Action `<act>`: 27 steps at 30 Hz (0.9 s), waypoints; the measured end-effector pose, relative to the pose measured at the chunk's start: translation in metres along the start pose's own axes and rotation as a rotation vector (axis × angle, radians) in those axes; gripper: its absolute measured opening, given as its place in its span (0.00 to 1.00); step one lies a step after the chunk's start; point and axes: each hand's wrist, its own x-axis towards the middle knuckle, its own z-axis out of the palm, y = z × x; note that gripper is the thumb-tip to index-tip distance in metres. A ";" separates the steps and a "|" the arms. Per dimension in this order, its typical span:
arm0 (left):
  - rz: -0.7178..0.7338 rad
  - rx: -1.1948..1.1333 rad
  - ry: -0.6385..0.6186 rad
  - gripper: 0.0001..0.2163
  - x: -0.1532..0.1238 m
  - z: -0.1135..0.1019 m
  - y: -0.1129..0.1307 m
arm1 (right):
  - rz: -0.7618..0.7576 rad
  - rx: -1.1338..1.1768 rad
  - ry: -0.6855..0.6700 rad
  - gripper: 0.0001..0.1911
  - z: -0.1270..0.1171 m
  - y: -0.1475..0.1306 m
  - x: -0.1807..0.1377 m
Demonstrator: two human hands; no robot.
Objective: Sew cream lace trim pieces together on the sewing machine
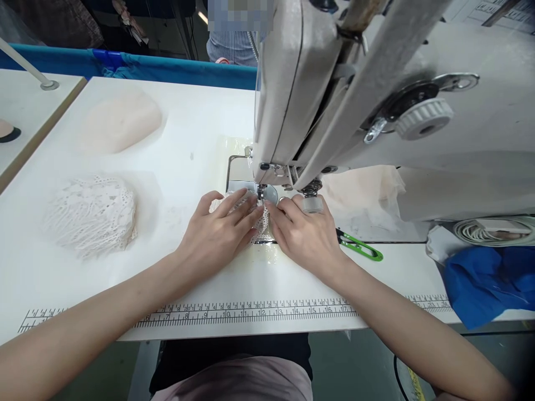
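Observation:
My left hand [219,231] lies flat, fingers stretched out, on a small piece of white lace [261,223] just in front of the presser foot [261,193] of a grey-white sewing machine [376,111]. My right hand [303,231] rests beside it on the right, fingers extended and pressing the lace's edge close to the needle. A thimble-like cap sits on one right finger. Most of the lace is hidden under the two hands.
A stack of white lace pieces [90,214] and a stack of pale peach fabric [119,122] lie on the white table [188,150] at left. Green thread snips [361,248] lie right of my hand. Blue cloth [485,284] sits far right. A printed ruler [251,313] runs along the front edge.

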 end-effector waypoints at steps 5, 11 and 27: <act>-0.013 -0.018 0.008 0.13 0.000 0.001 0.000 | 0.008 0.006 -0.005 0.14 0.001 0.000 0.000; -0.019 -0.027 0.010 0.13 -0.001 0.001 0.001 | 0.001 -0.006 0.022 0.14 0.002 0.000 0.000; -0.051 -0.069 0.019 0.13 0.001 0.003 -0.001 | 0.023 -0.025 -0.016 0.15 0.002 -0.002 0.002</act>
